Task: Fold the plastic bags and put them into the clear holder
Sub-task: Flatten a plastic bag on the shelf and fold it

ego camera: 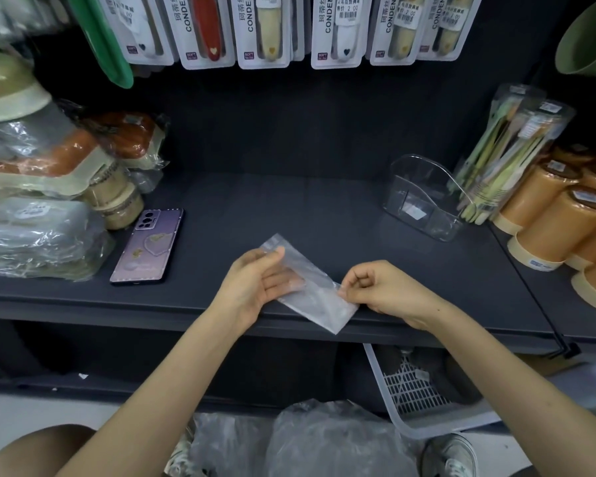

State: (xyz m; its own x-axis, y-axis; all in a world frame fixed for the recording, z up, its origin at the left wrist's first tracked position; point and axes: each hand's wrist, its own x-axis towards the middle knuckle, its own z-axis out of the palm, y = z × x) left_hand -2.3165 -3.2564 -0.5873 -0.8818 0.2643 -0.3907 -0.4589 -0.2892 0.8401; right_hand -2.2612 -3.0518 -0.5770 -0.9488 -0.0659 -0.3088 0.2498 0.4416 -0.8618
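Note:
A small clear plastic bag (319,299), folded into a narrow strip, is held over the front edge of the dark shelf (255,208). My left hand (255,284) holds its far end, thumb on top and fingers underneath. My right hand (382,290) pinches the bag's near right edge with curled fingers. The clear holder (424,197) stands on the shelf at the back right, apart from both hands; a small pale piece shows inside it. More crumpled plastic bags (324,438) lie in a heap low down, near my knees.
A phone (148,246) in a purple case lies on the shelf at the left, beside wrapped boxes (38,235). Orange cups (558,218) and packed cutlery (510,149) crowd the right. Packaged goods (265,29) hang above. A white basket (424,390) sits below the shelf.

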